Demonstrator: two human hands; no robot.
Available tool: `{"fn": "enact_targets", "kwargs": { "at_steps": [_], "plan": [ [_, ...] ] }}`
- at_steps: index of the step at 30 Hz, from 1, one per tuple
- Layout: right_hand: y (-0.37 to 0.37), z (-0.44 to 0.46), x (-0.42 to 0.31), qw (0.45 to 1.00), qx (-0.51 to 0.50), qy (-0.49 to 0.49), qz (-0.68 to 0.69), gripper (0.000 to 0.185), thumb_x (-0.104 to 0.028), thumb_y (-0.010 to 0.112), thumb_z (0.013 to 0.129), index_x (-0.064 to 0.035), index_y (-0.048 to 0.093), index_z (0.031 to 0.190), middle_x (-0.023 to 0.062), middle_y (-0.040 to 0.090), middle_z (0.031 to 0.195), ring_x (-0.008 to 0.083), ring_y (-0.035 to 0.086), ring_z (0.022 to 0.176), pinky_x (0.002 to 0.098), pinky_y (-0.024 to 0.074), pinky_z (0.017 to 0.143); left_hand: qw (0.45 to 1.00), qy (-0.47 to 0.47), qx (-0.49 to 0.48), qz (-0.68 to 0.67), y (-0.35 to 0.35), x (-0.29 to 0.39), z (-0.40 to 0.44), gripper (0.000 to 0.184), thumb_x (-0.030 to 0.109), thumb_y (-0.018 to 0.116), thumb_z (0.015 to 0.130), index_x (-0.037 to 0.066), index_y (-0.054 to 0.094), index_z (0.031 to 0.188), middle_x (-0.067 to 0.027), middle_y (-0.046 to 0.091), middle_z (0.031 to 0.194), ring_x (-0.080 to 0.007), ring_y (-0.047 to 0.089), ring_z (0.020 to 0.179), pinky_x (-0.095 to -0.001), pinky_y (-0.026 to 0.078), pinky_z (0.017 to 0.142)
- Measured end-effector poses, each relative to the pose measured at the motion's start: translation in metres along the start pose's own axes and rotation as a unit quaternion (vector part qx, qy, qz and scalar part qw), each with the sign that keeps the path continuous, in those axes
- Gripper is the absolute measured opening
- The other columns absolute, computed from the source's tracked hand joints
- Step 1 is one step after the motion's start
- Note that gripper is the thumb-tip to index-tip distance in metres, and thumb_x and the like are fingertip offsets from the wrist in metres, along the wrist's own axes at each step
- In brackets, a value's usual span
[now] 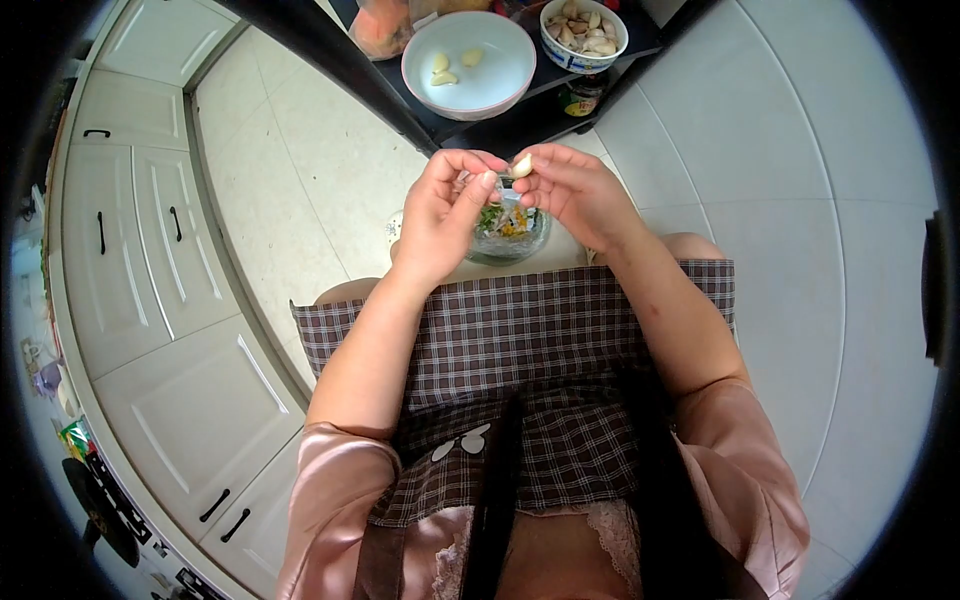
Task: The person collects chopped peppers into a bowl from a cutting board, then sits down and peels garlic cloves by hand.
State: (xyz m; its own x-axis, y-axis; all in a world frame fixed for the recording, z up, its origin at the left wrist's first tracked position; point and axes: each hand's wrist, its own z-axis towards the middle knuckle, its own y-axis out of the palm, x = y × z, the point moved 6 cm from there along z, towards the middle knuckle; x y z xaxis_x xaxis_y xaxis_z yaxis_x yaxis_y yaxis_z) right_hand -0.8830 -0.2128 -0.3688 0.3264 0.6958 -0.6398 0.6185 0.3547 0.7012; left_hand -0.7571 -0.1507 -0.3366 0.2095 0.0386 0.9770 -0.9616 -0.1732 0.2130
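A pale garlic clove (522, 166) is pinched between the thumb and fingers of my right hand (577, 192). Close beside it, my left hand (448, 205) has its thumb and fingers pressed together; what they hold, if anything, is too small to tell. Below both hands stands a clear, bag-lined bin (497, 252) with green, yellow and whitish scraps inside. Beyond the hands, a large white bowl (425, 85) contains a few peeled garlic cloves (443, 77). To its right, a smaller patterned bowl (578, 63) is filled with unpeeled garlic cloves (583, 32).
Both bowls rest on a black shelf (520, 128), with a dark jar (583, 97) on the level below. A bagged orange-red item (380, 28) lies at the back left. White cabinets (180, 410) line the left side. A checked apron (520, 330) covers my lap.
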Motion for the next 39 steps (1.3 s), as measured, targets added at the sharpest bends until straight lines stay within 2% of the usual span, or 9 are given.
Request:
{"fn": "enact_targets", "kwargs": {
  "at_steps": [5,10,14,19,22,26,28,35,39],
  "plan": [
    [-0.001,0.000,0.000,1.000,0.002,-0.002,-0.021,0.016,-0.009,0.054,0.086,0.0018,0.056,0.098,0.0102,0.059,0.091,0.0179,0.059,0.081,0.0285,0.0492,0.071,0.999,-0.015,0.012,-0.033,-0.003,-0.001,0.001,0.009,0.008,0.052,0.089,0.003,0.049,0.095,-0.0075,0.058,0.094,-0.0079,0.052,0.075,-0.0222,0.044,0.070],
    [0.005,-0.003,0.000,0.998,-0.004,-0.008,-0.057,0.019,-0.009,0.056,0.084,0.0030,0.056,0.099,0.0107,0.060,0.092,0.0165,0.059,0.081,0.0269,0.0493,0.071,0.994,-0.101,0.031,-0.011,0.000,-0.006,-0.002,0.012,0.004,0.057,0.086,-0.002,0.057,0.096,-0.0045,0.061,0.085,-0.0062,0.055,0.075,-0.0201,0.047,0.069],
    [0.005,-0.003,0.002,0.996,-0.008,-0.010,-0.087,0.020,-0.010,0.057,0.085,0.0034,0.056,0.100,0.0107,0.060,0.091,0.0159,0.059,0.081,0.0268,0.0493,0.072,0.997,-0.066,0.029,-0.020,0.003,-0.009,-0.003,0.013,0.006,0.059,0.085,-0.002,0.060,0.095,-0.0031,0.061,0.083,-0.0062,0.056,0.076,-0.0197,0.047,0.070],
    [0.007,-0.003,0.004,0.996,-0.012,-0.007,-0.086,0.019,-0.011,0.056,0.086,0.0028,0.056,0.099,0.0099,0.060,0.090,0.0158,0.060,0.080,0.0262,0.0498,0.071,0.995,-0.041,0.037,0.080,-0.004,-0.011,-0.002,0.009,0.007,0.059,0.085,0.000,0.060,0.090,0.0001,0.058,0.081,-0.0046,0.052,0.073,-0.0185,0.044,0.066],
    [0.008,-0.003,0.004,0.996,-0.009,-0.010,-0.093,0.018,-0.012,0.055,0.086,0.0024,0.056,0.098,0.0097,0.060,0.088,0.0157,0.060,0.079,0.0257,0.0505,0.070,0.994,-0.051,0.015,0.094,-0.005,-0.016,-0.002,0.012,0.009,0.057,0.087,0.000,0.057,0.095,-0.0017,0.059,0.085,-0.0072,0.054,0.076,-0.0202,0.045,0.071],
    [0.005,-0.001,0.003,0.997,0.002,-0.001,-0.079,0.017,-0.012,0.055,0.087,0.0023,0.056,0.096,0.0096,0.060,0.086,0.0156,0.061,0.076,0.0253,0.0510,0.068,0.997,-0.058,0.018,0.053,-0.005,-0.013,-0.002,0.012,0.010,0.057,0.087,0.001,0.056,0.095,-0.0005,0.057,0.084,-0.0070,0.052,0.076,-0.0206,0.044,0.071],
    [0.004,-0.002,0.002,0.998,0.011,-0.005,-0.065,0.016,-0.012,0.054,0.087,0.0020,0.056,0.095,0.0099,0.061,0.084,0.0156,0.061,0.075,0.0251,0.0513,0.067,0.997,-0.045,0.046,0.047,-0.007,-0.010,-0.002,0.009,0.010,0.057,0.087,0.003,0.057,0.093,0.0019,0.056,0.080,-0.0035,0.049,0.073,-0.0175,0.041,0.068],
    [0.003,-0.002,0.001,0.999,0.011,-0.011,-0.043,0.014,-0.011,0.054,0.087,0.0013,0.056,0.092,0.0109,0.061,0.083,0.0163,0.061,0.075,0.0259,0.0514,0.066,0.998,-0.045,0.038,0.013,-0.005,-0.005,-0.001,0.012,0.011,0.056,0.088,0.002,0.054,0.095,0.0015,0.056,0.080,-0.0047,0.051,0.075,-0.0185,0.043,0.070],
    [0.003,-0.003,-0.001,0.999,0.022,-0.016,-0.037,0.012,-0.010,0.054,0.087,0.0009,0.056,0.091,0.0114,0.061,0.082,0.0176,0.062,0.076,0.0270,0.0515,0.066,0.999,-0.030,0.035,-0.008,-0.005,-0.005,-0.001,0.012,0.012,0.054,0.089,0.003,0.053,0.096,-0.0030,0.058,0.089,-0.0080,0.052,0.078,-0.0227,0.043,0.074]
  ]
}}
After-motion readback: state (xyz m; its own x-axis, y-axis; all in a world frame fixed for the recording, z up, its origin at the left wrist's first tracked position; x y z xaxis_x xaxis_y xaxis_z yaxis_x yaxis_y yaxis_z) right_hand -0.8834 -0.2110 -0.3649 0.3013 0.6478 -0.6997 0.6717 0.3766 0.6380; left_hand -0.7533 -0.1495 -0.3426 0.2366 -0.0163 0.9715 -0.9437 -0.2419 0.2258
